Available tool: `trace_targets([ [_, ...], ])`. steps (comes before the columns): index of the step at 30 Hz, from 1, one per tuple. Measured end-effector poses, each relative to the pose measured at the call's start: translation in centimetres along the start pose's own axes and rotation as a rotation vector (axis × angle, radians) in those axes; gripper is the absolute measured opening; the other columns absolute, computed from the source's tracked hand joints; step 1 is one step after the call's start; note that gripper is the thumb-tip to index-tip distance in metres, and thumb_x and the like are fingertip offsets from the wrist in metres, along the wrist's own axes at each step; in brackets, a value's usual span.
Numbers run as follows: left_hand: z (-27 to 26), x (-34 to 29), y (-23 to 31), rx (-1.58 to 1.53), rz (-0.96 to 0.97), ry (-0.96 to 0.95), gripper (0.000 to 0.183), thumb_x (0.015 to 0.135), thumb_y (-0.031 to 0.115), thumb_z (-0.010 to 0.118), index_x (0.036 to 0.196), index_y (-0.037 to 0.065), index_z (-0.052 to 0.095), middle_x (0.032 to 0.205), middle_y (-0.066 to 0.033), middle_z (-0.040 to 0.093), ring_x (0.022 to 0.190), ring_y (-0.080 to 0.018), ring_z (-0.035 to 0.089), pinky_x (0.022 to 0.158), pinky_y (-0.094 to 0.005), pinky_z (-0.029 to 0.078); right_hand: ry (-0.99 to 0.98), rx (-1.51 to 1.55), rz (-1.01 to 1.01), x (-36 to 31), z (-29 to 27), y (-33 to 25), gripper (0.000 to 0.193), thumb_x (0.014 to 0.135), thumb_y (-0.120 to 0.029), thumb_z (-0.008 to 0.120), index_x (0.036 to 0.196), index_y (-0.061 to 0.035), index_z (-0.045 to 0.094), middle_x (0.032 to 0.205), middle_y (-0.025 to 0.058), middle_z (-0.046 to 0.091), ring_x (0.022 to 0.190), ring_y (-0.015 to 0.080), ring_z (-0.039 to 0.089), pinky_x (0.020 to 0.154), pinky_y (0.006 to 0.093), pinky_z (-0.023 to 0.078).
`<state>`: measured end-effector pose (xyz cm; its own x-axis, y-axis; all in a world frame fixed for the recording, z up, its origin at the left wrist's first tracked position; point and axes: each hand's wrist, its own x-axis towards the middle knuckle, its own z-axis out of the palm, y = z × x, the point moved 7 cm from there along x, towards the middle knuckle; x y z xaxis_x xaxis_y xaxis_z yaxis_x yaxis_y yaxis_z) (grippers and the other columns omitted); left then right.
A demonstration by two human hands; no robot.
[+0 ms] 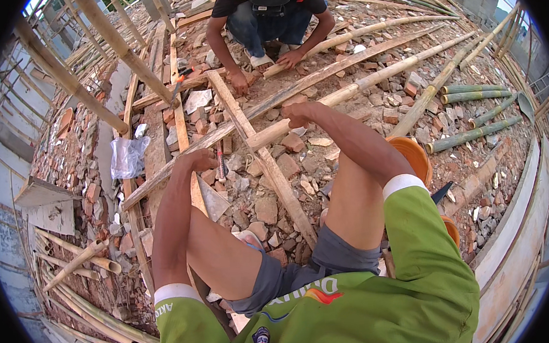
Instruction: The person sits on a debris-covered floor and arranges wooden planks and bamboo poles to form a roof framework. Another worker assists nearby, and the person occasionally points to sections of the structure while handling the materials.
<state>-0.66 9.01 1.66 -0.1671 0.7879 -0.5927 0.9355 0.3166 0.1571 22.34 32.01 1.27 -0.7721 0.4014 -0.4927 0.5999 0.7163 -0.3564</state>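
Observation:
My left hand (203,159) hangs in front of my left knee with its fingers curled; no object shows in it. Just right of it a slim tool with a red and pale handle (220,162) stands among the rubble. My right hand (299,114) is closed over the near end of a bamboo pole (333,99); whether it grips the pole or something small is hidden. A wooden batten (264,162) runs from between my feet up toward the co-worker, crossing a long weathered wooden pole (222,132). Both my forearms lie by my raised knees.
A co-worker (271,14) squats opposite, hands low by the batten and a bamboo pole. Broken bricks (266,210) cover the ground. Upright bamboo posts (74,77) and a clear plastic bag (129,156) are at left. Orange buckets (412,157) and cut green bamboo (473,135) lie right.

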Motion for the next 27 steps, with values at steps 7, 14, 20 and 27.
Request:
trace_targets([
  [7, 2.7, 3.6, 4.8, 0.274, -0.064, -0.113, 0.049, 0.079, 0.038, 0.065, 0.115, 0.005, 0.061, 0.116, -0.0184, 0.061, 0.109, -0.0341, 0.058, 0.089, -0.0434, 0.048, 0.069, -0.06, -0.125, 0.0, -0.5, -2.1, 0.051, 0.083, -0.017, 0.051, 0.131, -0.0042, 0.041, 0.097, 0.0219, 0.065, 0.077, 0.0331, 0.066, 0.067, 0.0434, 0.053],
  [14, 2.2, 3.3, 11.7, 0.212, 0.124, -0.082, 0.044, 0.08, 0.033, 0.064, 0.112, 0.004, 0.061, 0.11, -0.0176, 0.064, 0.104, -0.0348, 0.06, 0.085, -0.0435, 0.05, -0.008, 0.003, -0.099, -0.3, -0.7, -3.2, 0.059, 0.08, -0.019, 0.055, 0.134, -0.0004, 0.04, 0.101, 0.026, 0.064, 0.084, 0.0339, 0.066, 0.076, 0.0432, 0.052],
  [20, 1.2, 3.0, 12.3, 0.233, 0.131, 0.049, 0.032, 0.077, 0.026, 0.063, 0.1, 0.003, 0.067, 0.097, -0.0152, 0.068, 0.091, -0.0322, 0.066, 0.074, -0.0421, 0.053, 0.105, -0.12, -0.18, 0.1, -0.7, -0.7, 0.042, 0.081, -0.017, 0.054, 0.121, -0.0042, 0.046, 0.091, 0.0199, 0.066, 0.067, 0.0279, 0.067, 0.062, 0.0406, 0.052],
  [27, 2.2, 5.5, 12.9, 0.256, 0.172, 0.002, 0.043, 0.08, 0.028, 0.062, 0.116, 0.005, 0.062, 0.106, -0.0185, 0.066, 0.102, -0.0332, 0.062, 0.084, -0.0427, 0.05, 0.107, -0.299, -0.15, 1.0, -0.3, -1.4, 0.033, 0.081, -0.016, 0.054, 0.109, 0.0012, 0.056, 0.087, 0.0178, 0.068, 0.071, 0.0275, 0.069, 0.058, 0.0381, 0.055],
])
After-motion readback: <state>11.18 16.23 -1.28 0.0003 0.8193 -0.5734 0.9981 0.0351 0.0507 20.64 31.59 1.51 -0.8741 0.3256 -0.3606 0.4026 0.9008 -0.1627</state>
